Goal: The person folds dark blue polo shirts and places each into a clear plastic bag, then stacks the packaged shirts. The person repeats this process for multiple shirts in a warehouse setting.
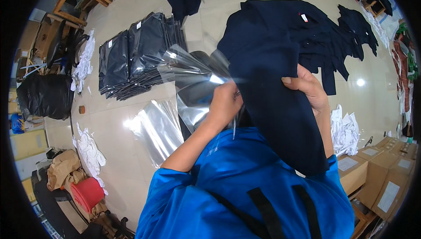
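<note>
My left hand (pixel 226 105) is closed around the gathered edge of a crinkled clear plastic bag (pixel 188 65), which fans out to the left. My right hand (pixel 309 87) grips a folded dark navy garment (pixel 272 85), thumb on its face and fingers behind. The garment hangs in front of my body, its lower end reaching my blue top. Its far end overlaps a spread of navy garments (pixel 324 26) on the floor, so I cannot tell where one ends. Flat clear plastic bags (pixel 160 129) lie on the floor left of my left forearm.
Stacked bagged dark garments (pixel 149 41) stand on the tiled floor at far left. White cloth heaps lie at left (pixel 90 147) and right (pixel 344 129). Cardboard boxes (pixel 379 169) sit at near right. A red bucket (pixel 87 195) and a black bag (pixel 44 96) are at left.
</note>
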`<control>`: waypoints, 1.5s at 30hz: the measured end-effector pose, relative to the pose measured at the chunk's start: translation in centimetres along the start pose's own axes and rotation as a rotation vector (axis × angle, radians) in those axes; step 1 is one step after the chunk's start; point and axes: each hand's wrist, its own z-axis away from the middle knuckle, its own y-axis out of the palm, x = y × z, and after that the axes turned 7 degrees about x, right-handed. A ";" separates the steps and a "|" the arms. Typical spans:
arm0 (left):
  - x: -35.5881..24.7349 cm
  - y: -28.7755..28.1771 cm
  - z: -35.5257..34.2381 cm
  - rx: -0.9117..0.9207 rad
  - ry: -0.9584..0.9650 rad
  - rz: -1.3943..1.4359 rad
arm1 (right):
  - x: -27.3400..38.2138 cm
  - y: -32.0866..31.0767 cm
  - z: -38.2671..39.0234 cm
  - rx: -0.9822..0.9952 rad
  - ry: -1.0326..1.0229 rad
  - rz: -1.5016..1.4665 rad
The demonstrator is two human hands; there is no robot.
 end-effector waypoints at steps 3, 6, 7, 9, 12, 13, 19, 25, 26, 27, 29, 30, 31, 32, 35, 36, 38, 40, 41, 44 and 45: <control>-1.2 1.2 0.6 0.088 0.292 -0.165 | -0.8 -1.7 0.3 0.017 0.019 -0.052; -0.7 3.2 0.3 0.135 0.574 -0.341 | -1.3 -1.7 0.0 0.022 0.074 -0.018; -0.4 3.6 0.4 0.153 0.652 -0.410 | -1.4 -1.6 -0.3 0.030 0.100 -0.011; -0.2 2.8 1.1 0.267 0.748 -0.560 | -1.5 -1.8 -0.7 0.035 0.129 0.006; -2.2 -2.7 3.2 0.583 0.752 -0.685 | -2.3 -3.7 -2.0 0.003 0.189 0.031; -3.1 -4.5 3.8 0.595 0.698 -0.717 | -2.6 -4.4 -2.2 -0.016 0.199 0.049; -1.9 -10.9 8.4 0.465 0.481 -0.759 | -4.1 -5.5 -2.8 -0.127 0.265 0.245; 2.8 -13.1 12.3 -0.063 0.054 -0.594 | -4.5 -5.3 -3.5 -0.098 0.276 0.283; 4.2 -12.7 13.0 -0.255 -0.008 -0.536 | -4.6 -5.4 -3.7 -0.088 0.279 0.314; 6.6 -11.7 13.7 -0.460 -0.172 -0.412 | -4.6 -5.5 -3.8 -0.083 0.282 0.332; 10.6 -10.1 15.2 -0.604 -0.510 0.175 | -4.4 -5.0 -3.8 -0.110 0.287 0.398; 11.1 -9.8 15.4 -0.660 -0.666 0.479 | -4.2 -4.8 -3.7 -0.126 0.287 0.433; 11.2 -9.0 15.6 -0.450 -0.749 0.543 | -4.3 -4.9 -3.7 -0.108 0.273 0.413; 9.8 -7.6 14.8 -0.468 -0.747 0.628 | -4.4 -5.1 -3.7 -0.091 0.263 0.401; 8.2 -6.7 13.2 -0.513 -0.530 0.500 | -4.6 -5.2 -3.7 -0.066 0.263 0.388; 8.9 -7.2 12.9 -0.509 -0.533 0.532 | -4.6 -5.3 -3.6 -0.061 0.264 0.382; 9.2 -7.7 12.1 -0.503 -0.495 0.698 | -4.6 -4.8 -3.4 -0.053 0.250 0.308; 8.4 -8.2 11.2 -0.493 -0.408 0.965 | -4.5 -4.7 -3.0 -0.055 0.223 0.279; 7.5 -8.2 10.8 -0.487 -0.412 1.047 | -4.6 -4.7 -2.8 -0.060 0.206 0.284; 7.5 -7.3 10.9 -0.486 -0.379 1.093 | -4.4 -4.4 -2.1 -0.069 0.169 0.270; 7.1 -7.2 10.9 -0.526 -0.397 1.137 | -4.3 -4.4 -1.8 -0.071 0.159 0.257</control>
